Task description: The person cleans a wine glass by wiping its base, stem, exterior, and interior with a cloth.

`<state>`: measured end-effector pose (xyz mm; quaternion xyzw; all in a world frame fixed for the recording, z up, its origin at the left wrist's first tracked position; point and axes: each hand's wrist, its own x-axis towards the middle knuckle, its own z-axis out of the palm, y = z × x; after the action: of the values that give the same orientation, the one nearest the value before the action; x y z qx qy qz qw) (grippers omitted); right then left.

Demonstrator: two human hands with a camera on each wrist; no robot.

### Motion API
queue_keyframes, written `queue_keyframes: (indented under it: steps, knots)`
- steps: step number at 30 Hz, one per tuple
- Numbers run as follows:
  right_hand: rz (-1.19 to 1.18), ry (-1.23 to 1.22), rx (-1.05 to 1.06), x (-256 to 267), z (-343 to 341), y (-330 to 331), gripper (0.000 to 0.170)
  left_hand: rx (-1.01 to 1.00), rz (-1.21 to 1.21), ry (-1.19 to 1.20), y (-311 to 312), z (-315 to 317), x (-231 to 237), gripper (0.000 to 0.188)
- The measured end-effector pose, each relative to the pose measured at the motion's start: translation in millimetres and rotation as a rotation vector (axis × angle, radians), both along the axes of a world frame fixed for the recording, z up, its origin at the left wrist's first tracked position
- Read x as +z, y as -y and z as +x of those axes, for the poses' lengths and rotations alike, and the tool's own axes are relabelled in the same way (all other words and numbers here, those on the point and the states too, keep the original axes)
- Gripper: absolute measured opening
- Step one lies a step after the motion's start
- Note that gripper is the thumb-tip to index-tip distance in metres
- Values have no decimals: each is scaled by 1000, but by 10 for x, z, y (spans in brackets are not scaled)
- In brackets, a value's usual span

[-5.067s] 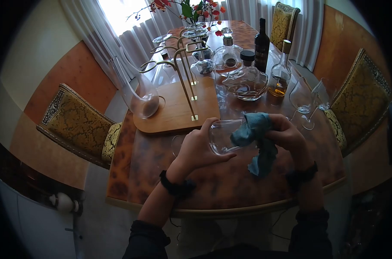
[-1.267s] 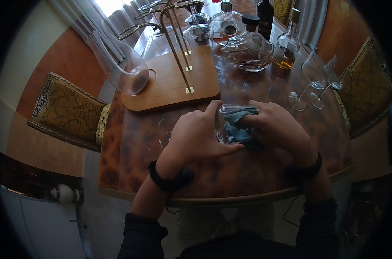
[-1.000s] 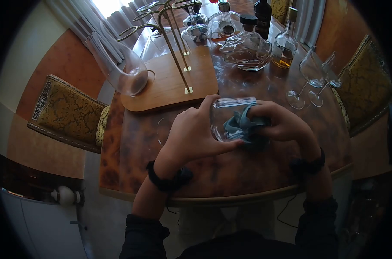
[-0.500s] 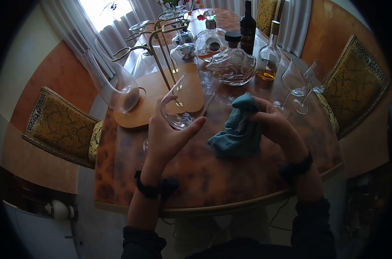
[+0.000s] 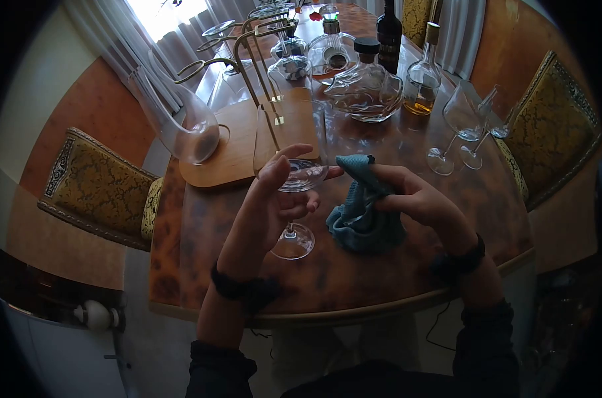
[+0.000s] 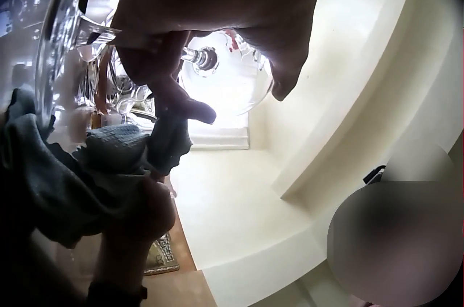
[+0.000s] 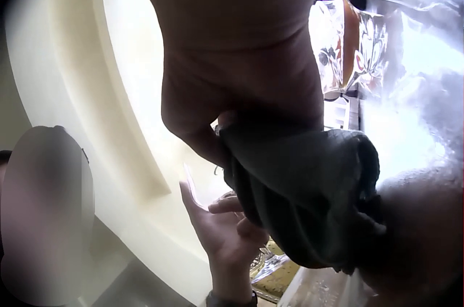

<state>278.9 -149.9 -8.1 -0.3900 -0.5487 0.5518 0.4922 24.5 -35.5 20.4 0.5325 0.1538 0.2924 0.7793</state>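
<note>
My left hand (image 5: 264, 212) grips a clear stemmed wine glass (image 5: 302, 178) below its bowl, with fingers curled around the stem. The glass is upright in the head view, its round foot below the hand. In the left wrist view the glass bowl (image 6: 225, 93) shows bright beyond the fingers. Just to the right, my right hand (image 5: 420, 196) pinches a crumpled teal cloth (image 5: 364, 222) between thumb and fingers, and the cloth hangs down over the table. The right wrist view shows the cloth (image 7: 297, 191) bunched under the hand, with the left hand (image 7: 228, 238) beyond it.
A wooden board (image 5: 231, 149) with brass glass hooks stands behind the left hand, with a curved decanter (image 5: 198, 139) at its left. Farther back are a black-capped decanter (image 5: 367, 93), an amber-filled bottle (image 5: 422, 86) and a dark bottle (image 5: 388, 40). Two wine glasses (image 5: 463, 116) stand at right.
Earlier the glass lay sideways with the cloth pushed into its bowl. The cloth has come out to the right, and the left hand has turned the glass upright.
</note>
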Motion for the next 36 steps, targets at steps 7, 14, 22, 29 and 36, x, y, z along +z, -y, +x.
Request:
queue_keyframes:
  steps: [7,14,22,29,36]
  knots:
    - [106,265,-45,-61,-63,-40,57,-16,-186,38,-8,-15,-1,69]
    - [356,561,-179,13,-90,-94,47,-22,-289,80,-67,-5,-63,68]
    - [406,669,-230,40,-49,-69,46,-19,-299,108,-63,-19,-28,66]
    - [72,59,-96,-17,31,-62,49,8,-289,78,-78,-22,-27,68]
    - [32,13,-41,-101,30,-60,52,-39,-295,88,-51,-13,-50,67]
